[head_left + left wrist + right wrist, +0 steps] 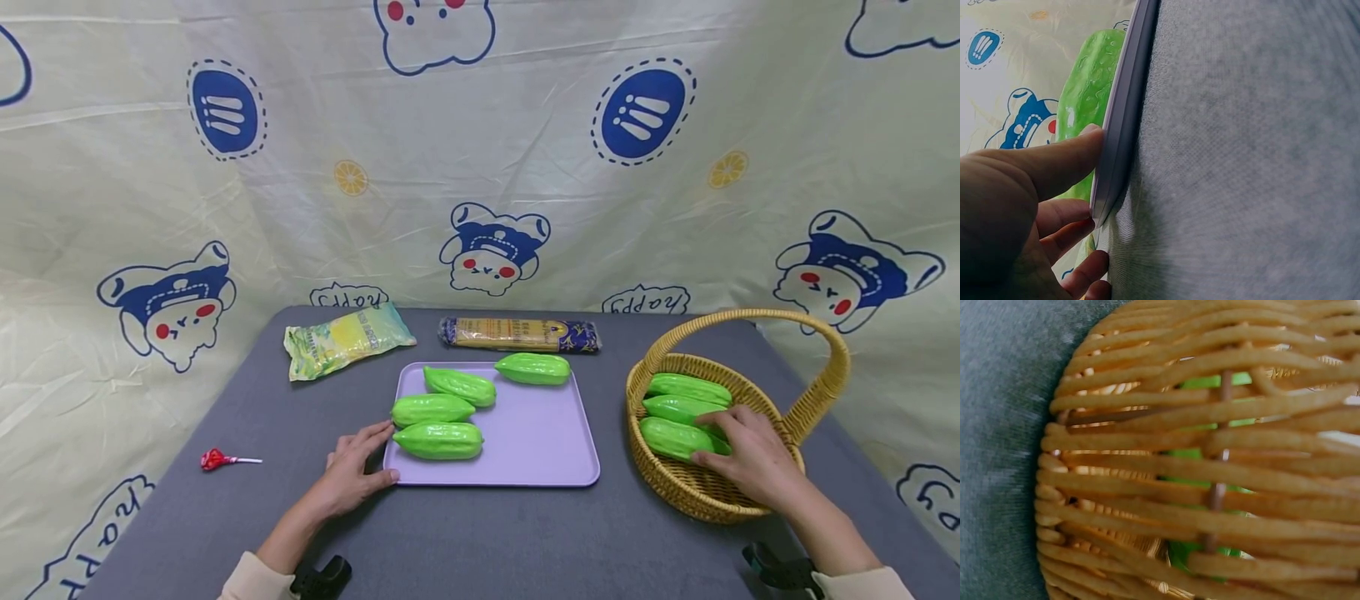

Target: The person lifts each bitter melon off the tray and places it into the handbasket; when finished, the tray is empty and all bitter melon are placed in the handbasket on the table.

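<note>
Several light-green, bumpy bitter melons lie on a lilac tray (536, 433); three of them, such as the nearest bitter melon (438, 441), are grouped at its left. My left hand (352, 471) touches the tray's front left corner, thumb at the near edge and fingers along the left side. In the left wrist view the thumb meets the tray rim (1124, 119). My right hand (753, 454) reaches into a wicker basket (675, 492) and grips the nearest bitter melon there (670, 438), partly covering it. The right wrist view shows mostly basket weave (1141, 469), hiding the fingers.
Behind the tray lie a packet of noodles or spaghetti (517, 334) and a yellow-green bag (348, 337). A red lollipop (215, 459) is at the left. The basket's tall arched handle (750, 315) rises over its far side and right. A printed cloth hangs behind the grey table (487, 542).
</note>
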`<state>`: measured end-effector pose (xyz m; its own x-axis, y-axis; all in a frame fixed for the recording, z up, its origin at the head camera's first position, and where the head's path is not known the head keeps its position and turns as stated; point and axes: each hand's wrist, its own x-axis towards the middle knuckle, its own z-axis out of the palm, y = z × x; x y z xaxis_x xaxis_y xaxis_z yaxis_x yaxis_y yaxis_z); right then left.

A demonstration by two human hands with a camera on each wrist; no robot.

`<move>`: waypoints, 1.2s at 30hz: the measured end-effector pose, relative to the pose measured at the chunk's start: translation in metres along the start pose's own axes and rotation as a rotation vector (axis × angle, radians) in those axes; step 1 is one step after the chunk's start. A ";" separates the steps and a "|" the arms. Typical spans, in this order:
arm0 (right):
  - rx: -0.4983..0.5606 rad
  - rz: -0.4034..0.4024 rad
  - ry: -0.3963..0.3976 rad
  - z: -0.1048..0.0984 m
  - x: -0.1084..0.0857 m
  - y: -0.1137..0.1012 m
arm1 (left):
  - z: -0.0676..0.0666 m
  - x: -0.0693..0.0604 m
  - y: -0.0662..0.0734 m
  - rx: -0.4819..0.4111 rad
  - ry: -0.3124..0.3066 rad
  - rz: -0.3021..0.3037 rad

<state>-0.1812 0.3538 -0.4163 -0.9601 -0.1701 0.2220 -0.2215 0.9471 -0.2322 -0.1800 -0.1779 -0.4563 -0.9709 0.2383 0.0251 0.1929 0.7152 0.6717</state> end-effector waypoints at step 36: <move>-0.005 0.049 -0.025 -0.001 0.001 -0.003 | 0.000 0.001 -0.001 0.003 -0.002 -0.003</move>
<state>-0.1815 0.3510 -0.4143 -0.9737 -0.1307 0.1864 -0.1737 0.9559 -0.2370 -0.1809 -0.1780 -0.4567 -0.9713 0.2371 0.0214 0.1900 0.7182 0.6694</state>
